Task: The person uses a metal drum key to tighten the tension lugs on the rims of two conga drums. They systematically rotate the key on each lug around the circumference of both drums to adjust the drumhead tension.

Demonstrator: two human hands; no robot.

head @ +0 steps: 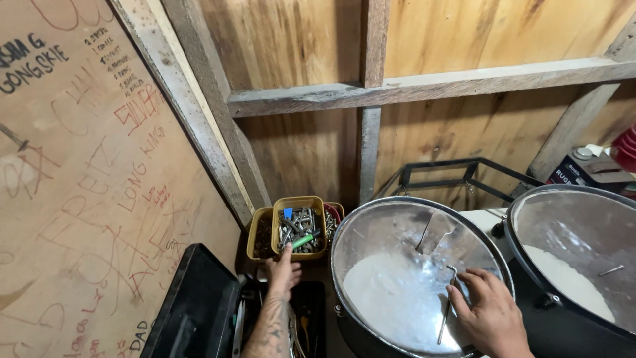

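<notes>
A large drum (404,278) with a translucent head is lying at 5 o'clock, the right hand (491,317) resting on it, grip open and spread beside a metal rod (447,305), while the left hand (283,272), grip loosely open, is touching a yellow tub (299,202) of hardware at 12 o'clock.

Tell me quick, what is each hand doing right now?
Left hand: reaching to the yellow tub of metal hardware, fingers at its rim, grip cannot be told.
Right hand: open, resting on the round metal reflector pan.
</notes>
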